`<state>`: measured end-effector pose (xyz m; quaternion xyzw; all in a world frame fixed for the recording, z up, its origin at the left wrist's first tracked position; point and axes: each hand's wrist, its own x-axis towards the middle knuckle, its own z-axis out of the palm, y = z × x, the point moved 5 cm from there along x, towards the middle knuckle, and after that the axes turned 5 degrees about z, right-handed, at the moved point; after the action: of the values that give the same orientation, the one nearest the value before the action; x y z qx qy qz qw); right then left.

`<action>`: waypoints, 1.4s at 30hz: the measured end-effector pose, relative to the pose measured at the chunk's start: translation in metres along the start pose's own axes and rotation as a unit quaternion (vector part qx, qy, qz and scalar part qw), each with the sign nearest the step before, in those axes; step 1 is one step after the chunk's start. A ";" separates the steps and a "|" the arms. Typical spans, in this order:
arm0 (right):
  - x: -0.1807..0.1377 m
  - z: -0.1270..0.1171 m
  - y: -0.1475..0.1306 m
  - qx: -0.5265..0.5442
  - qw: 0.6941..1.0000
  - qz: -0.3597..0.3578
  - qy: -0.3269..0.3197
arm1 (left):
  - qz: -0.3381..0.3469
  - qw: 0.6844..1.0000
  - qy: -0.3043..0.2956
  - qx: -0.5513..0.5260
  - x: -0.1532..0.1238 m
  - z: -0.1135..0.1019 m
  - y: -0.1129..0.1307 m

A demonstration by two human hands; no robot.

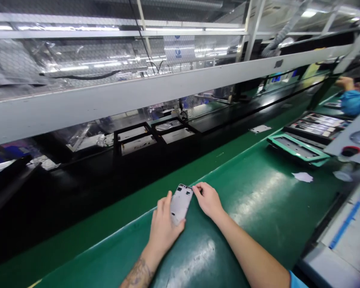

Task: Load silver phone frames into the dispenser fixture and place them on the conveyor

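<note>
A thin grey phone mid-frame (181, 202) with dark cutouts at its top end is tilted over the green bench. My left hand (165, 224) is closed around its lower part, thumb on the near edge and fingers along the far side. At the phone frame's upper right corner, my right hand (208, 198) has thumb and forefinger pinched together. Anything between those fingertips is too small to make out.
A green-rimmed tray (318, 156) lies at the right, with a white scrap (302, 177) near it. Beyond are black trays of parts (319, 125) and a co-worker's blue sleeve (355, 102). Black frames (135, 130) stand along the dark conveyor (87, 188). A machine (345, 244) borders the right.
</note>
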<state>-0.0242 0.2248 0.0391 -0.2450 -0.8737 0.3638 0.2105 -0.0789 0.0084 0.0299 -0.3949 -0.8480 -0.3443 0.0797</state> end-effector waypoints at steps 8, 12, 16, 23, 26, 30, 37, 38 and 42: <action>-0.092 -0.033 0.010 -0.115 0.990 0.067 -0.051 | 0.036 0.994 -0.055 -0.081 -0.006 0.008 -0.009; -0.140 -0.050 0.018 -0.082 0.995 0.059 -0.020 | 0.109 0.987 -0.119 -0.027 -0.005 0.013 0.001; -0.168 -0.099 0.028 -0.121 0.988 0.057 0.076 | 0.158 0.974 -0.163 0.009 -0.009 0.016 0.012; -0.206 -0.091 0.027 -0.081 0.978 0.150 -0.121 | 0.268 0.938 -0.220 0.000 -0.015 0.013 0.032; -0.195 -0.081 0.017 -0.070 0.988 0.109 -0.080 | 0.333 0.911 -0.244 -0.011 -0.023 0.011 0.047; -0.169 -0.068 0.004 -0.090 0.990 0.076 -0.079 | 0.361 0.896 -0.256 -0.022 -0.032 0.013 0.057; -0.128 -0.041 -0.021 -0.178 0.980 0.046 -0.076 | 0.362 0.884 -0.280 -0.097 -0.041 0.016 0.069; -0.122 -0.038 -0.024 -0.183 0.979 0.046 -0.077 | 0.363 0.882 -0.283 -0.100 -0.042 0.016 0.070; -0.106 -0.028 -0.033 -0.198 0.975 0.036 -0.092 | 0.379 0.880 -0.275 -0.083 -0.043 0.016 0.071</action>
<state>0.0663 0.1575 0.0616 -0.2780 -0.9348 0.2120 0.0633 0.0037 0.0238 0.0376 -0.7701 -0.5896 -0.2345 -0.0657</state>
